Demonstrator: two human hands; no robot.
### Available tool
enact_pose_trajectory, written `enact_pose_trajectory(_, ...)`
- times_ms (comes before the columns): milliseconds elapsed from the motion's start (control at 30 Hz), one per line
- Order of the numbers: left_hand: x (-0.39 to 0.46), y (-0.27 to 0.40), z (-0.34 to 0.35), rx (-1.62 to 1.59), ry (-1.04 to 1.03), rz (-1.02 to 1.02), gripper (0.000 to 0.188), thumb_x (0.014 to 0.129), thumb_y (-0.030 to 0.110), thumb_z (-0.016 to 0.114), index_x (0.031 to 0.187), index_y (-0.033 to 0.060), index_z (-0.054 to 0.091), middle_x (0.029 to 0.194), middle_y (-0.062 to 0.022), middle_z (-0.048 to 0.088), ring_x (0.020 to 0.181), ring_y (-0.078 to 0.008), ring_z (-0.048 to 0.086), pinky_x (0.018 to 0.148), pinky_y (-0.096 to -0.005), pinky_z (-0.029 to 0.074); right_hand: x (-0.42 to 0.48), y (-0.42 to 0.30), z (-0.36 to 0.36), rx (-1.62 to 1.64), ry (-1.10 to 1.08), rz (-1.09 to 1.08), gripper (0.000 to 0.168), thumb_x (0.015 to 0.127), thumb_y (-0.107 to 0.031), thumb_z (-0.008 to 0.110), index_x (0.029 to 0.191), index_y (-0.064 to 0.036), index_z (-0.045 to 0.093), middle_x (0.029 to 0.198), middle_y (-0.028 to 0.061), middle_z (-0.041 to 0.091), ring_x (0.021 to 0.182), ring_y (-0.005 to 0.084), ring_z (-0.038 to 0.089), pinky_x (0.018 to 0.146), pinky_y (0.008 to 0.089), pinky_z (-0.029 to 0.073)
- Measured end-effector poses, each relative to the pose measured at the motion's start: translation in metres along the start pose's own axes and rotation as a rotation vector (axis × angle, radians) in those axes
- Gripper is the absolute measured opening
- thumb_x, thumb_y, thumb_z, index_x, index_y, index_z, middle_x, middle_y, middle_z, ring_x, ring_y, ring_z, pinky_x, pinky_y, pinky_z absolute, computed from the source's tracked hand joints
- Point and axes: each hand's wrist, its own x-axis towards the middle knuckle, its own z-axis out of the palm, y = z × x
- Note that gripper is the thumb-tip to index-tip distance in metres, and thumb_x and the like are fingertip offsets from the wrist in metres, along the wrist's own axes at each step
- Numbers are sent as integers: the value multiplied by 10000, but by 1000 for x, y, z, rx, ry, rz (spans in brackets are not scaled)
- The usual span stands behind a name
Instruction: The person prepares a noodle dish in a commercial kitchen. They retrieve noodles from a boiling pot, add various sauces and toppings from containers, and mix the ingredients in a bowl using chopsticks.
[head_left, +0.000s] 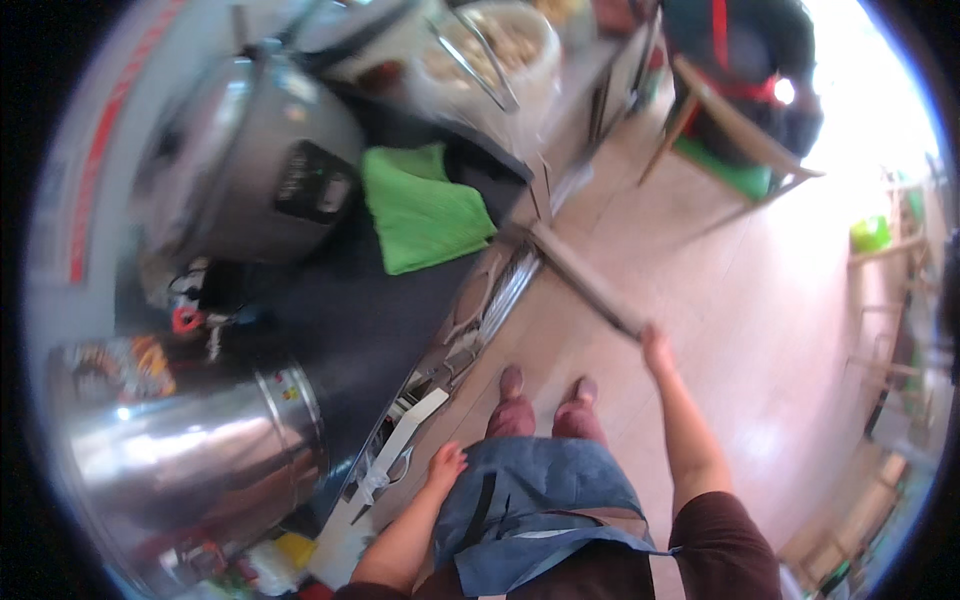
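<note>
My right hand (657, 351) is closed on the outer edge of a cabinet door or drawer front (589, 281), which stands out from the counter over the floor. Near the counter's lower edge, beside the blue apron (540, 480), my left hand (448, 463) is loosely curled with nothing seen in it. Another opened drawer or door (409, 427) lies just beyond that hand. A green cloth (424, 210) rests on the dark countertop (367, 322). The picture is blurred, so what is inside the cabinet cannot be told.
On the counter stand a large metal pot (262, 165), a shiny steel drum (195, 442) and a lined white bucket (525, 75) of pale round pieces with tongs over it. A wooden chair (742, 127) is at the upper right, and shelving (892, 300) runs along the right.
</note>
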Motion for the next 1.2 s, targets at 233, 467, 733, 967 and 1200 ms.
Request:
enact_pose_trajectory(233,-114,-124,-70,-92,163,-17,211,893,142,504,1088,62,517,818,-78,593,647,-146,578,501,-268,472,-134,-17,46,-26,-459,-135,366,791,-299,584,1102,-108,603,1017,194,615,963,338,588,852,399,462)
enact_pose_trajectory(467,-174,-212,-76,-10,80,229,277,862,192,488,1086,36,537,838,-103,630,648,-189,619,569,-306,495,-203,-79,60,-145,-674,-278,344,773,-198,591,1091,-66,605,961,157,647,799,236,650,690,359,518)
enact_pose_trajectory(733,-223,-426,-117,139,594,176,333,832,272,518,1076,51,567,919,-156,638,823,-294,628,761,-378,490,-281,-156,97,219,-680,212,235,845,-139,457,1072,-109,511,978,107,598,807,261,598,587,359,453)
enact_pose_trajectory(967,-299,-415,-186,-249,793,-25,344,829,265,534,1115,75,555,945,-170,634,892,-318,602,798,-388,474,-487,-356,185,-152,-1176,-816,228,873,-149,528,1065,-34,565,885,78,617,769,170,611,625,267,480)
enact_pose_trajectory(1200,-276,-398,-284,-360,706,81,397,843,280,535,1181,73,515,963,-175,632,899,-320,603,803,-388,467,-669,-523,264,-135,-1485,-1261,269,891,-115,528,1134,0,535,977,80,617,843,131,581,729,264,477)
